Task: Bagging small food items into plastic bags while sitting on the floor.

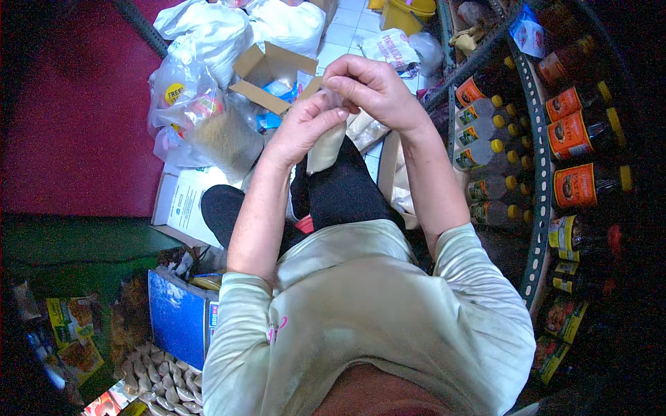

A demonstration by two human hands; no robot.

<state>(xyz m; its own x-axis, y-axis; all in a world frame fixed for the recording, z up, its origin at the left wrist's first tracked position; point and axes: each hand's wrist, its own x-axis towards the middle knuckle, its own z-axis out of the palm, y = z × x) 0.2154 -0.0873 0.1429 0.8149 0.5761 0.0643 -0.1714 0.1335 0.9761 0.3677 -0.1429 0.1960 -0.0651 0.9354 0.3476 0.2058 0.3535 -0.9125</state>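
A small clear plastic bag [325, 151] with pale, whitish contents hangs above my lap. My left hand [305, 126] is closed round its upper part, the thumb lying along the near side. Just above, my right hand [373, 89] pinches at the bag's gathered top, thumb against the bent fingers. Both hands meet there, and the exact grip of the right fingertips is partly hidden. Beyond the left hand stands an open cardboard box [251, 68] with blue packets inside.
Large plastic bags [222, 135] lie at the left, one with tan grainy contents. White sacks [288, 28] and a yellow bucket [406, 15] stand farther off. Shelves of bottles [479, 145] line the right. A blue box [177, 315] and several small filled packets [163, 381] are at lower left.
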